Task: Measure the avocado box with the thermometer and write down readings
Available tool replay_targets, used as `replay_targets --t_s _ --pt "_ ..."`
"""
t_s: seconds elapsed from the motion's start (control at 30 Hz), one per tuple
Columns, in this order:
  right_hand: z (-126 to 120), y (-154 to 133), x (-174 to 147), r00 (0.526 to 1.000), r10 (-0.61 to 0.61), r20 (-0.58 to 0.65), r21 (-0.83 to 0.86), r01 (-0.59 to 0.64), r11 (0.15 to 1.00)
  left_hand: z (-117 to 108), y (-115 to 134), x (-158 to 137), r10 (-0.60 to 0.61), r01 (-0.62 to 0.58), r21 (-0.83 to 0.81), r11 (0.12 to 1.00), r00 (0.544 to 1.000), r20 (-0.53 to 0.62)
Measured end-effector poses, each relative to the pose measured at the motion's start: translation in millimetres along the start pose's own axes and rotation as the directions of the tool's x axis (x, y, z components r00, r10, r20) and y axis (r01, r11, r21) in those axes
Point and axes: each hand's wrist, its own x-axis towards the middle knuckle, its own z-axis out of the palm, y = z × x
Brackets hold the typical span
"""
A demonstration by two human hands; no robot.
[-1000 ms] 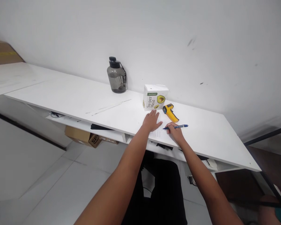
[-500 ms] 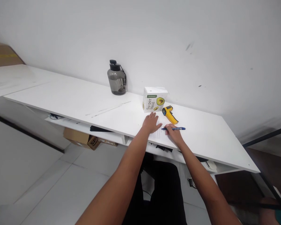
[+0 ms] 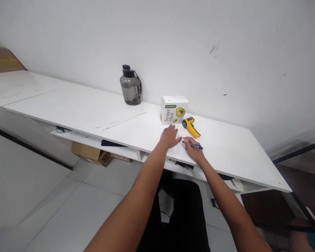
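Observation:
My left hand [image 3: 169, 136] lies flat, fingers spread, on the left part of a sheet of paper [image 3: 175, 149] covered in handwriting. In my right hand [image 3: 191, 147] is a blue pen [image 3: 197, 145], pinched near its tip, which points left at the sheet's right part. The tip itself is small and partly hidden by my fingers. Just beyond my left fingertips stands a white box [image 3: 173, 111] with avocado pictures and "Su-per Meal" lettering. A yellow infrared thermometer [image 3: 191, 127] rests on its side beyond my right hand, beside the box.
Against the wall stands a grey translucent jug [image 3: 131, 87] with a black lid. The narrow white desk [image 3: 94, 108] has an open shelf below it, with a cardboard box [image 3: 88, 153] underneath. Another carton [image 3: 5, 59] sits far left. Part of a person [image 3: 303, 236] shows bottom right.
The pen has tilted, its rear end now lower and nearer my right hand. My right hand has shifted slightly. My left hand stays in place on the paper.

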Motion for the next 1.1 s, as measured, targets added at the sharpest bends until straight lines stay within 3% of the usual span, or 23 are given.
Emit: replay_targets --t_s 0.23,0.47,0.63,1.1 --pt "-0.7 -3.9 -1.3 0.992 -0.096 -0.082 0.001 0.097 0.995 2.1 -0.8 1.6 0.002 -0.002 -0.004 1.0 1.0 -0.003" --pt "2.0 16.7 6.8 0.985 0.004 -0.171 0.124 0.018 0.992 2.9 -0.4 1.8 0.008 -0.008 0.005 1.0 1.0 -0.012" --pt "4.9 24.3 13.5 0.981 0.136 -0.141 0.26 -0.096 0.961 1.1 -0.1 1.1 0.012 -0.012 0.02 1.0 1.0 -0.006" --pt "6.2 26.9 16.2 0.954 0.232 -0.191 0.36 -0.152 0.921 2.2 -0.2 0.0 0.017 -0.017 -0.007 1.0 0.999 -0.031"
